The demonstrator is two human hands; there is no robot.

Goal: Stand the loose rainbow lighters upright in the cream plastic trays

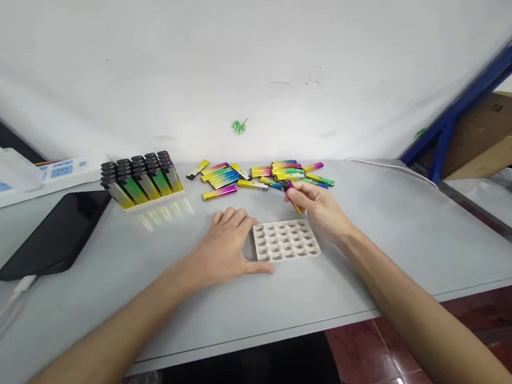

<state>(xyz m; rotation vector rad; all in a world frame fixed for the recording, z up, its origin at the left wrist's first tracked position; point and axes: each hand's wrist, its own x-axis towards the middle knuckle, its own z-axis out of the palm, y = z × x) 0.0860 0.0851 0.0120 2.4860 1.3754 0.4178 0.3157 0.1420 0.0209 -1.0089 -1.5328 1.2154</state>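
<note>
My right hand (pixel 320 205) pinches a lighter (pixel 296 203) with a dark top and a purple-to-yellow body, held tilted just above and behind the white tray. The white tray (pixel 285 241) lies flat on the table, with rows of holes and nothing standing in them. My left hand (pixel 228 246) grips the tray's left side, thumb along the front edge and index finger at the back corner. Behind both hands, a loose pile of shiny multicoloured lighters (pixel 225 177) lies against the wall. On the left, a second tray (pixel 155 200) bears several rows of upright lighters (pixel 142 178) with black tops.
A black phone (pixel 57 233) with a white charging cable (pixel 4 312) lies on the left of the grey table (pixel 392 229). Behind it runs a white power strip (pixel 61 173). A blue metal frame (pixel 445 138) and cardboard boxes (pixel 492 133) stand beyond the right end.
</note>
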